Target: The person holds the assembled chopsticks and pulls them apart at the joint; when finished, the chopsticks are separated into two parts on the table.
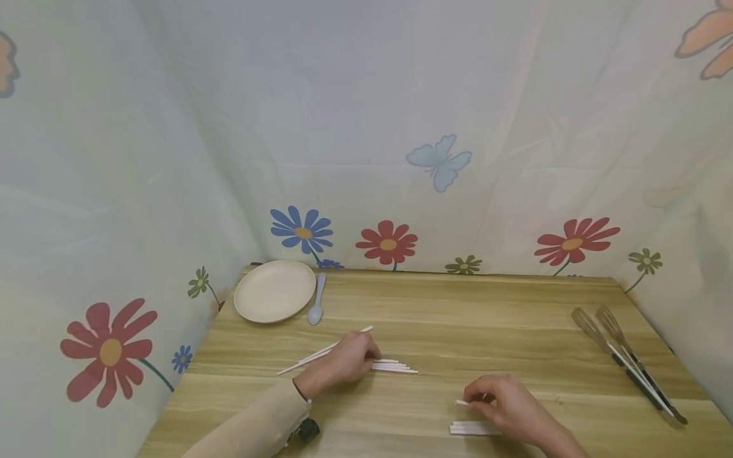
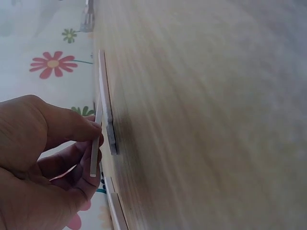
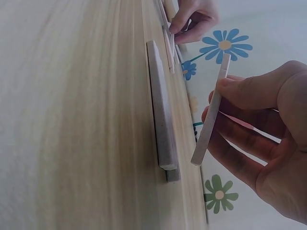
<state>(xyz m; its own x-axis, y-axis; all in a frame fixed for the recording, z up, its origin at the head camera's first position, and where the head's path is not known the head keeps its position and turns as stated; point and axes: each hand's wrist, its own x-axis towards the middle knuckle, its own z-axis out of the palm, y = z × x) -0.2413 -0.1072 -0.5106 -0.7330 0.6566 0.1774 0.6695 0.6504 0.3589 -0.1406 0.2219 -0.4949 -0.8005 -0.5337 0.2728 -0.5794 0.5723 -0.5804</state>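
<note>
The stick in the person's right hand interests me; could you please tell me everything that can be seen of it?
The stick is off-white, slim and straight, with flat sides and a blunt lower end in the right wrist view. Its surface looks matte; the material cannot be told for certain. It slants between the thumb and fingers of the right hand, raised off the table.

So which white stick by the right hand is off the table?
The white stick pinched by the right hand; it is held up, while the other sticks beside that hand lie on the table.
</note>
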